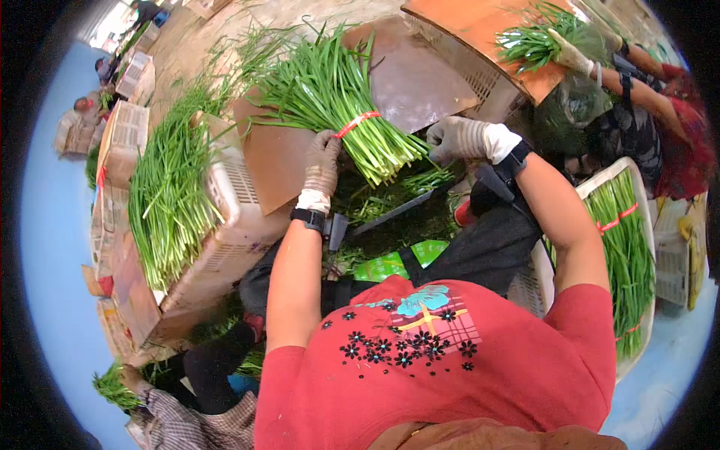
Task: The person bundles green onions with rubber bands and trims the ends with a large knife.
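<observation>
A thick bundle of green garlic chives rests on a brown board in front of me, with its leaves fanned toward the far side and its pale cut ends toward me. A red band runs round its stems. My gloved left hand is closed at the left end of that band, its fingertips pinching there. On the other side, my gloved right hand is curled closed beside the cut ends. Whatever its fingers may hold is hidden.
Loose chives are heaped over a crate at left. Banded bundles fill a white crate at right. A co-worker's gloved hand holds chives over an orange board. Another person sits at lower left.
</observation>
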`<state>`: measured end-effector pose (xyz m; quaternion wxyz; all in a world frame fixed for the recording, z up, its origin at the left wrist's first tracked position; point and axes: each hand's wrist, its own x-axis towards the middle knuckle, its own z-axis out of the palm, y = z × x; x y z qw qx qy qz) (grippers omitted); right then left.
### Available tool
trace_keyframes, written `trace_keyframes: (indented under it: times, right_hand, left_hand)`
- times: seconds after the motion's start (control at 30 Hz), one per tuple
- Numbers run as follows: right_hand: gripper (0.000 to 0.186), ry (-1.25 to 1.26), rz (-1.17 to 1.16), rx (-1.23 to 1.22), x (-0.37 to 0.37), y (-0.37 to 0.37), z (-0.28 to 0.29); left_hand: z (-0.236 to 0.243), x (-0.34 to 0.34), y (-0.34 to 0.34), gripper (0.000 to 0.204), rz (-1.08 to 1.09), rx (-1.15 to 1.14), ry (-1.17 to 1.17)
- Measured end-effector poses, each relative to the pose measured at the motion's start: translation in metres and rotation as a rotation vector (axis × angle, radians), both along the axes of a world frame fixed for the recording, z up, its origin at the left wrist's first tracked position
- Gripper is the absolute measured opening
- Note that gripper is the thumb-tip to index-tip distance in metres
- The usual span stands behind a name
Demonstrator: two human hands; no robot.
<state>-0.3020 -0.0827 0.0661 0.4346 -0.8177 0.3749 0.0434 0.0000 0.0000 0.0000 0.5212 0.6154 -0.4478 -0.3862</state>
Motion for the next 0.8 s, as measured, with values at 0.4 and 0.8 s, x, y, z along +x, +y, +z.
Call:
trace_keyframes:
  times: [0.4,0.8]
  right_hand:
    - [0.029,0.091,0.027,0.109,0.008,0.022,0.011]
    - [0.042,0.098,-0.029,-0.338,-0.04,0.021,-0.01]
  left_hand:
    - [0.009,0.002,0.005,0.022,-0.013,-0.029,-0.196]
    - [-0.018,0.005,-0.006,0.023,0.033,-0.132,-0.135]
